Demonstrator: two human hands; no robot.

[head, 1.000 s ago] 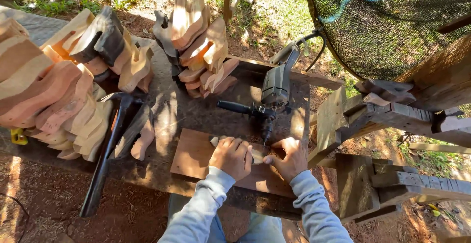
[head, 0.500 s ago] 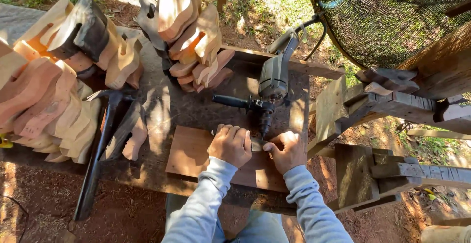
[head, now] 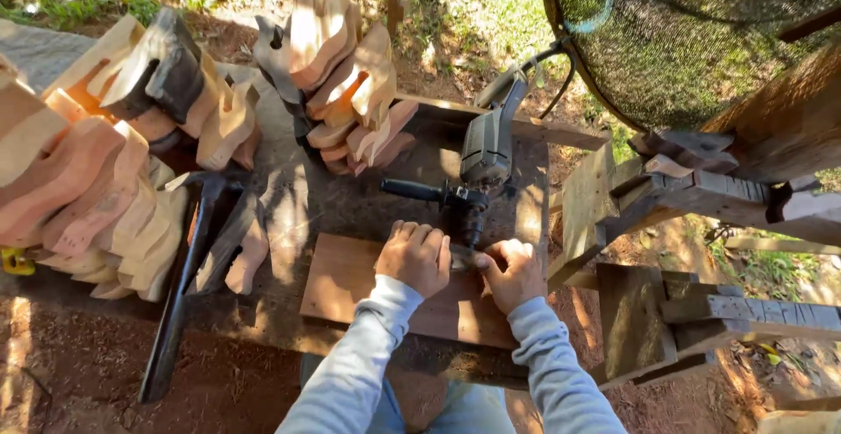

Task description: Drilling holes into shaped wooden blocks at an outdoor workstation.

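Head view is showing very little change over the last second: both hands are staying on the same small piece in front of the grinder, and only the camera is drifting slightly, so the fine work at the tool's nose is carrying on rather than finishing.

Going from largest to smallest, the workbench [head: 350,197] is lying dark, rough and weathered, dappled with sun. Stacks of cut wooden blanks [head: 79,180] are leaning along its left side, pale to reddish, with curved sawn outlines; 1 more stack [head: 350,84] is standing at the back. A flat reddish board [head: 368,289] is lying under the hands, smooth with square edges. The grey angle grinder [head: 484,158] is resting behind it, its black side handle sticking out left. A long dark metal bar [head: 188,276] is lying on the left.

The left hand [head: 416,257] is curling over the small workpiece [head: 462,259], fingers pressed down, while the right hand [head: 515,272] is pinching its other end. The piece is sitting on the board just below the grinder's head, mostly hidden, so its shape is hard to tell.
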